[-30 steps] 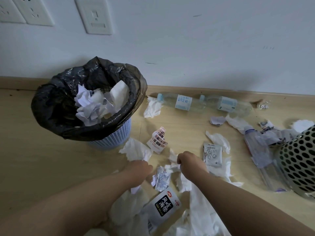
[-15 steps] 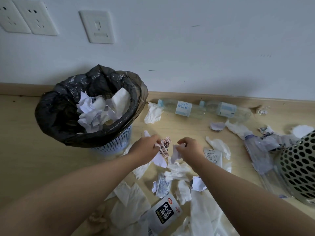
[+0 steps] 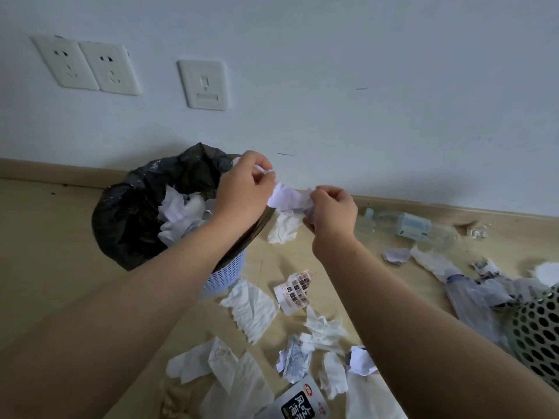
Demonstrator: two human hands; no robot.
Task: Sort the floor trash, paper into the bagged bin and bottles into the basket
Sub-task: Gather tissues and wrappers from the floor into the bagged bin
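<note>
holding a wad (image 3: pixel 287 199) of paper between them, both hands hover at the right rim of the bin (image 3: pixel 227 273). the left hand (image 3: pixel 245 189) has its fingers curled and pinches one end of the wad; the right hand (image 3: pixel 331 213) pinches the other end, fingers curled too. the wad hangs beside the rim rather than squarely over the opening, so a release from here would likely drop it, or part of it, back on the floor (image 3: pixel 60 237).

the heap (image 3: pixel 181 216) inside already reaches close to the top, so a light wad landing on it may roll off the far side. it probably needs a push down. the bag (image 3: pixel 127 219) flares loosely over the rim, right under the left forearm; a brush from that arm could drag the bag in or tip the light bin.

if one hand lets go first, the wad may swing and shed loose bits.

many scraps (image 3: pixel 251 309) lie near the bin. a printed pouch (image 3: pixel 302 403) among them looks like plastic and could be misjudged as paper. one bottle (image 3: pixel 414 226) lies by the wall, another (image 3: pixel 465 294) just beside the basket (image 3: pixel 538 334); neither is inside it. round bottles may roll when nudged.
</note>
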